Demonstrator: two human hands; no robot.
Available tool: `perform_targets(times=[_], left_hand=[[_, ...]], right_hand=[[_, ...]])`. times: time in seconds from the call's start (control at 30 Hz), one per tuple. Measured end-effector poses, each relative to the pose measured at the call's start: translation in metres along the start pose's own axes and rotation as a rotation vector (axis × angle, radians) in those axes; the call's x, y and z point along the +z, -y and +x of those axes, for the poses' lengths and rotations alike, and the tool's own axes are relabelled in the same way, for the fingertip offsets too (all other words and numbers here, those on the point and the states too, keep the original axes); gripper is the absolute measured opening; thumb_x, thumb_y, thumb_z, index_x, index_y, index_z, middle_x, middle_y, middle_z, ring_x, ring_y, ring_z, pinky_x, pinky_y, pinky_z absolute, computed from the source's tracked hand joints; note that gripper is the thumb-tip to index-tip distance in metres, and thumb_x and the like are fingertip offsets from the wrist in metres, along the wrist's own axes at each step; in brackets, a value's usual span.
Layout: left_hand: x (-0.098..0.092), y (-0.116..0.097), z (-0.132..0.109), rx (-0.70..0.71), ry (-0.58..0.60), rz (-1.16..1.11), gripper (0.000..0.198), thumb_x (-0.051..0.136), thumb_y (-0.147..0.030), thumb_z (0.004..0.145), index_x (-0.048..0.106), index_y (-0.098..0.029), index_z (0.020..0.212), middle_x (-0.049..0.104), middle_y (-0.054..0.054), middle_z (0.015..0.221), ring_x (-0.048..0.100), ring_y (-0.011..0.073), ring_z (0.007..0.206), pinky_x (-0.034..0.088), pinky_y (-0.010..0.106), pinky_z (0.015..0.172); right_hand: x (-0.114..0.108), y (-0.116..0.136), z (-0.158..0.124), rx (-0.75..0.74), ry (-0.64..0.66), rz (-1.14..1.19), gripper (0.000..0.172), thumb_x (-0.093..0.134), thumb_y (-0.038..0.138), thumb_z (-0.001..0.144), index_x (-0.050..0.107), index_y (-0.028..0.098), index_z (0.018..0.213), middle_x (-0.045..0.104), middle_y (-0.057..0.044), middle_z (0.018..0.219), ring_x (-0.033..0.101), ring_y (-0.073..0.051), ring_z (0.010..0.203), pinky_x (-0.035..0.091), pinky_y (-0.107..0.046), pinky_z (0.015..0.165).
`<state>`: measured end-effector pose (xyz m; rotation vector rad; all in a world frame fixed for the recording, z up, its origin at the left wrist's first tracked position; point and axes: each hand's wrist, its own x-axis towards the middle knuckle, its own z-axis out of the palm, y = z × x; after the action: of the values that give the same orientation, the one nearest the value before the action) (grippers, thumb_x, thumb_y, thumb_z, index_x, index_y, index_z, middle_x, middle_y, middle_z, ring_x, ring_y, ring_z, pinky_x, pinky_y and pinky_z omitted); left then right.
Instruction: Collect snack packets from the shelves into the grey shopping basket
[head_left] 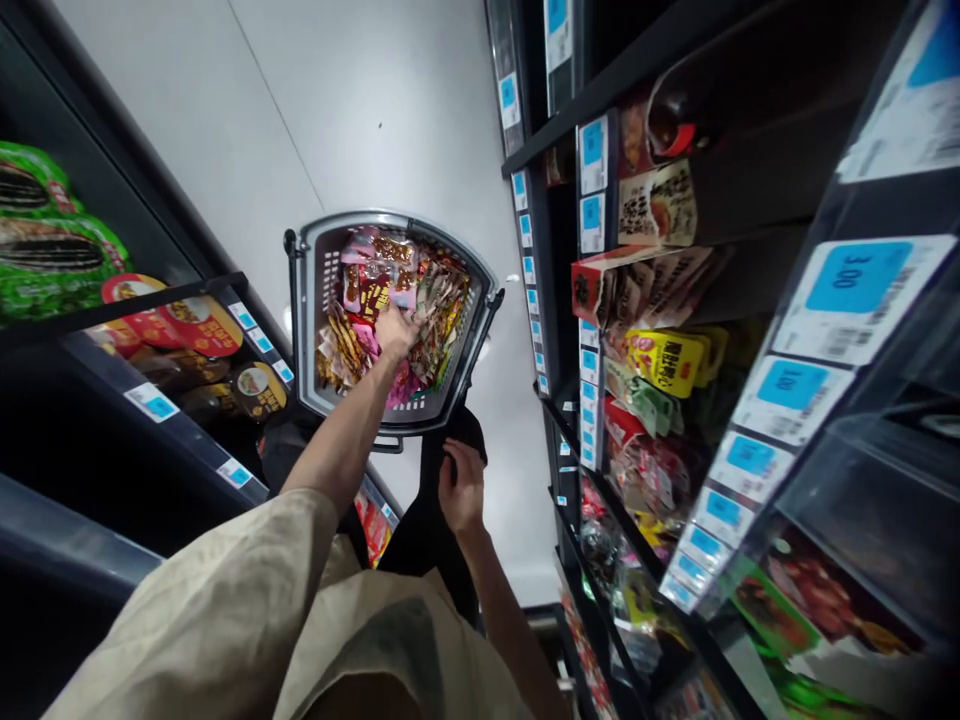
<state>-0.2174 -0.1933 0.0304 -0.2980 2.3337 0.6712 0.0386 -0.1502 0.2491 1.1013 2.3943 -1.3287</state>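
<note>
A grey shopping basket (304,350) with black handles stands before me, holding many small snack packets. My left hand (396,330) reaches down into it, its fingers curled in among the packets; what they grip is hidden. Beside those fingers lies a maroon packet with yellow lettering (373,298). Pink-edged packets (394,248) fill the far side, tan ones (341,350) the left, and green and yellow ones (448,320) the right. Near my dark-clad knee, just outside the basket, my right hand (463,485) is bent loosely with fingers apart and nothing in it.
Shelves with price tags (795,385) rise close on my right, stocked with packets such as a yellow one (664,360). On the left, another shelf edge (202,425) carries red-lidded tubs (199,322) and green packs (56,240). Pale floor (360,110) runs between them.
</note>
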Motion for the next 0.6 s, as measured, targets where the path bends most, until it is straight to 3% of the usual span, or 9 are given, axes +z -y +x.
perform_targets(times=[0.1,0.2,0.3,0.37,0.43,0.53,0.6], left_hand=[[0.002,-0.001,-0.012,0.080,-0.051,-0.130,0.035,0.069,-0.047,0.095,0.055,-0.016,0.103,0.067,0.011,0.112,0.064,0.0240,0.112,0.047,0.041,0.107],[-0.010,-0.002,-0.027,0.062,-0.032,0.069,0.024,0.071,-0.028,0.089,0.061,-0.016,0.108,0.068,0.013,0.117,0.065,0.0266,0.113,0.050,0.040,0.105],[-0.016,-0.008,-0.039,0.098,-0.002,0.212,0.027,0.066,-0.017,0.086,0.066,-0.017,0.114,0.068,0.013,0.121,0.068,0.0271,0.112,0.053,0.038,0.102],[-0.012,-0.012,-0.043,0.134,0.016,0.241,0.033,0.065,-0.017,0.086,0.066,-0.017,0.119,0.068,0.016,0.124,0.068,0.0294,0.114,0.053,0.040,0.102],[-0.002,-0.015,-0.044,0.081,0.061,0.258,0.039,0.069,-0.020,0.084,0.066,-0.014,0.123,0.070,0.020,0.123,0.069,0.0338,0.115,0.053,0.043,0.101],[0.011,-0.011,-0.043,-0.084,0.149,0.263,0.034,0.069,-0.026,0.085,0.069,-0.007,0.114,0.075,0.025,0.106,0.073,0.0384,0.105,0.056,0.046,0.091],[0.012,-0.003,-0.042,-0.103,0.177,0.247,0.027,0.062,-0.025,0.089,0.071,-0.005,0.106,0.076,0.026,0.097,0.074,0.0375,0.096,0.057,0.047,0.085]], right_hand=[[-0.003,-0.009,-0.004,0.012,0.029,0.001,0.026,0.046,0.016,0.101,0.069,0.021,0.110,0.075,-0.011,0.111,0.070,-0.025,0.108,0.059,-0.046,0.096],[-0.005,-0.013,0.000,0.050,0.030,-0.006,0.027,0.046,0.016,0.100,0.070,0.020,0.111,0.075,-0.012,0.110,0.069,-0.026,0.108,0.058,-0.046,0.096],[-0.001,-0.013,0.003,0.057,0.021,-0.003,0.027,0.046,0.017,0.101,0.070,0.020,0.111,0.075,-0.012,0.109,0.069,-0.026,0.107,0.057,-0.046,0.097],[0.003,-0.010,0.004,0.052,0.027,-0.003,0.026,0.046,0.016,0.101,0.070,0.019,0.111,0.075,-0.012,0.110,0.068,-0.026,0.108,0.056,-0.046,0.098],[0.009,-0.008,0.002,0.055,0.044,-0.001,0.026,0.046,0.016,0.100,0.069,0.019,0.111,0.075,-0.012,0.110,0.068,-0.025,0.108,0.055,-0.046,0.099],[0.015,-0.006,-0.003,0.071,0.071,0.017,0.025,0.047,0.015,0.099,0.069,0.019,0.110,0.074,-0.011,0.108,0.067,-0.025,0.107,0.055,-0.044,0.099],[0.018,-0.007,-0.006,0.085,0.089,0.033,0.025,0.047,0.014,0.098,0.069,0.019,0.109,0.074,-0.011,0.107,0.067,-0.025,0.106,0.054,-0.043,0.098]])
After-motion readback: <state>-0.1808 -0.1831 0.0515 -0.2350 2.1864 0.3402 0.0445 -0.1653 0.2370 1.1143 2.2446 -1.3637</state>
